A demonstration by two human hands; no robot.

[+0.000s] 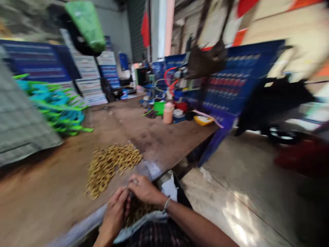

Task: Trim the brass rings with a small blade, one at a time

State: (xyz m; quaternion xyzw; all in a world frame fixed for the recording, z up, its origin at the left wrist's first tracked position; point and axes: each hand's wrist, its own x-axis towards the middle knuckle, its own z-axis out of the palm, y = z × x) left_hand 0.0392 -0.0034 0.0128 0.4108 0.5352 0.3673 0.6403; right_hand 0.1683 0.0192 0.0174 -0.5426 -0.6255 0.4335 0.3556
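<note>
My left hand point(116, 208) and my right hand point(144, 189) meet at the table's near edge, fingers curled in and touching. Whatever is between their fingertips is hidden and blurred. A pale band shows on a finger of the right hand, and a bracelet point(167, 204) circles that wrist. Just beyond the hands, a heap of small brass-coloured rings point(110, 164) is spread on the brown table point(123, 120). Below the hands, more small brownish pieces point(140, 211) lie in a light cloth point(146, 218) at my lap; their shape is unclear.
Bright green and turquoise straps point(56, 106) are piled at the left beside a grey ribbed sheet point(23, 120). Toward the table's far end stand a peach-coloured bottle point(168, 113), a green box point(159, 108) and a yellow tray point(203, 120). A brown bag-like thing point(205, 61) hangs above.
</note>
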